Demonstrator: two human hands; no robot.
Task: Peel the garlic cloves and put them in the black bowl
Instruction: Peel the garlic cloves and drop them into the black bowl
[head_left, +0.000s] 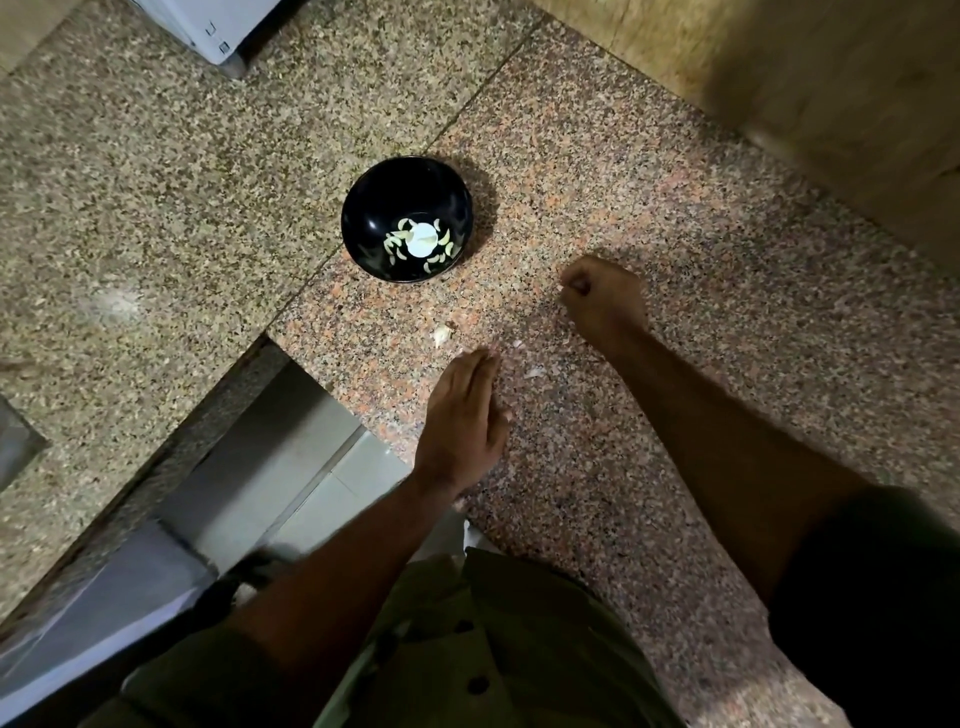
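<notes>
At far left we see a speckled granite desk (156, 171), with a white appliance (208, 26) at its top edge. Right of that stands the black bowl (407, 219), upright, holding pale peeled cloves (395, 244) scattered round a white spot at its bottom. Just below the bowl, on the pinker slab of the desk, lies one clove (441, 335), apart from both hands.

Our left hand (462, 421) comes next, lying low over the desk near its edge, fingers (475, 371) straight and pressed together, pointing toward that clove; the tips stop just short of it. It holds nothing. Whether the palm touches the stone we cannot tell.

Small white scraps of skin (535, 372) lie between the two hands.

Further right, our right hand (602, 299) is curled into a loose fist above the desk, thumb against the bent fingers. A tiny pale speck shows at its left edge; we cannot tell whether the fingers pinch anything.

At the bottom we see a green buttoned shirt (493, 649). At upper right runs a wooden panel (831, 78).
</notes>
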